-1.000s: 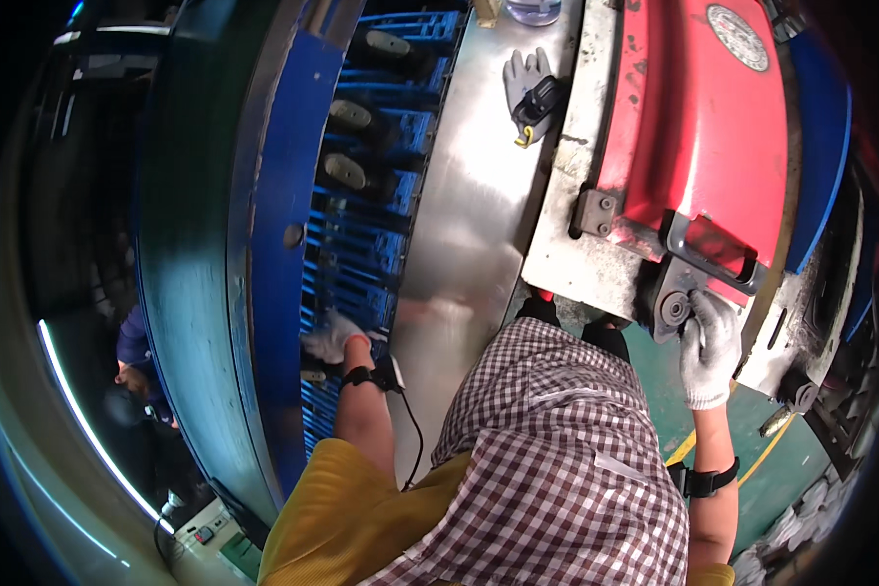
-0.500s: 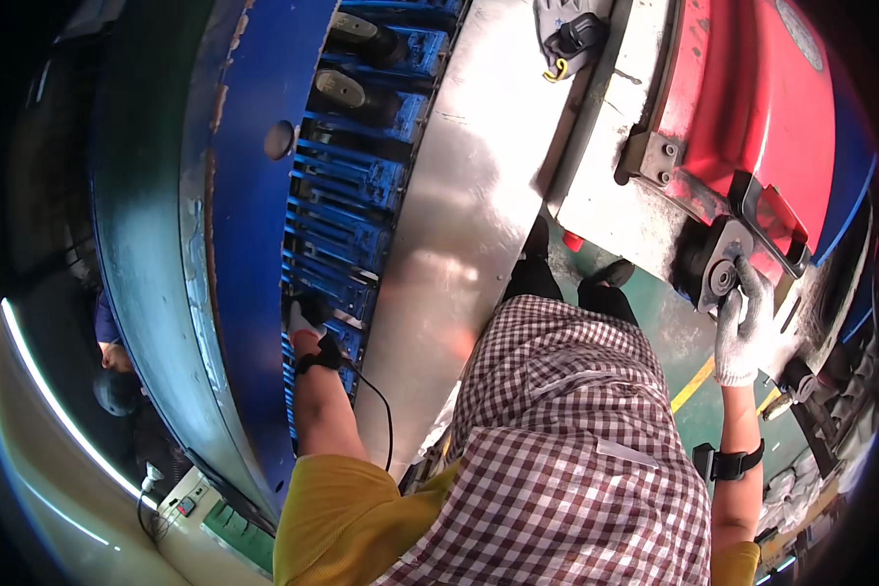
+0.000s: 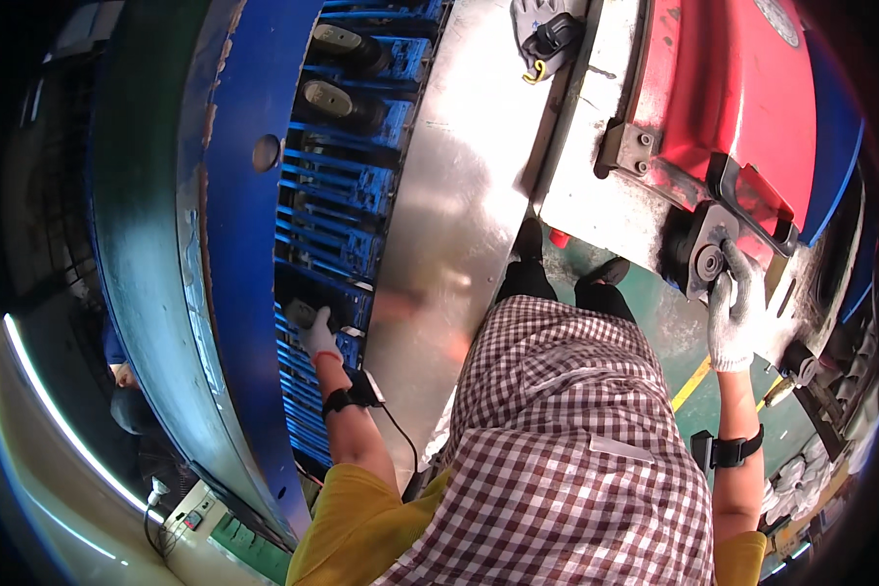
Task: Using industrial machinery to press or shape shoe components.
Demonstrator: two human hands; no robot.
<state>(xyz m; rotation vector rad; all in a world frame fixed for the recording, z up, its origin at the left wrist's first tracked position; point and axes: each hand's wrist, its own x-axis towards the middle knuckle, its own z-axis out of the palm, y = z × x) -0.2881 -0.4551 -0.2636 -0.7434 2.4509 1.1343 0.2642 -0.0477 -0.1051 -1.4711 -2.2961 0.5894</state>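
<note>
Shiny metal table [image 3: 439,205] runs through 12 o'clock, between a blue slatted rack [image 3: 366,186] at 10 o'clock and a red machine cover [image 3: 752,107] at 2 o'clock.

Change noted: one second ago my gloved left grip [image 3: 319,334] was a blur over the rack; now it shows clearly at 9 o'clock, thumb against a dark form [image 3: 301,313] in the rack. Its grey end, unseen half a second ago, is visible beside the thumb. Most fingers are hidden, so I cannot tell whether this grip is closed. I judge the left side to be the active part of the work.

My gloved right grip [image 3: 737,317], at 3 o'clock, is unchanged: fingers extended against a round boss [image 3: 710,262], not wrapped round it. I read this as light contact.

Two similar forms [image 3: 329,99] sit at 11 o'clock. One loose grey glove [image 3: 529,24] lies at 1 o'clock.
</note>
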